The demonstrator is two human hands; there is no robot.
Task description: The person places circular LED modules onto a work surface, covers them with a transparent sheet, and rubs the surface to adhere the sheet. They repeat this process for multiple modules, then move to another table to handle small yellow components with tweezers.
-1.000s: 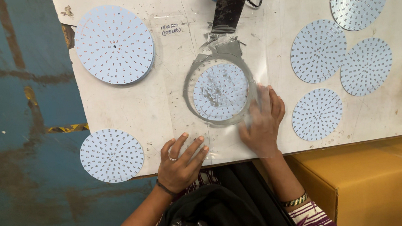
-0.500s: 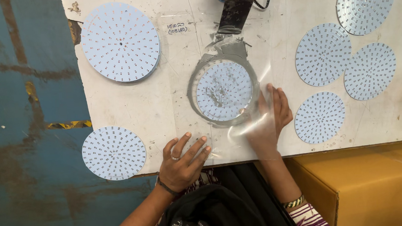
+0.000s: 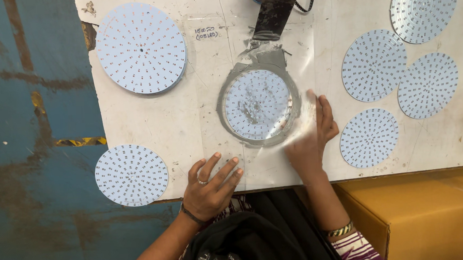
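— What are our hands on?
— Our left hand (image 3: 211,186) lies flat, fingers spread, gripping nothing, on a clear plastic sheet (image 3: 276,159). Our right hand (image 3: 309,138), blurred, presses it open-palmed.
— And the disc?
— The round, dotted LED board (image 3: 258,105), ringed in grey paste, sits just beyond our fingertips.

A single head-worn camera looks almost straight down from above the person's own body. The white surface (image 3: 151,124) fills the upper frame at arm's-length range. The hands enter from the bottom edge, with blue floor (image 3: 24,158) along the left and a yellow box (image 3: 434,208) lower right.
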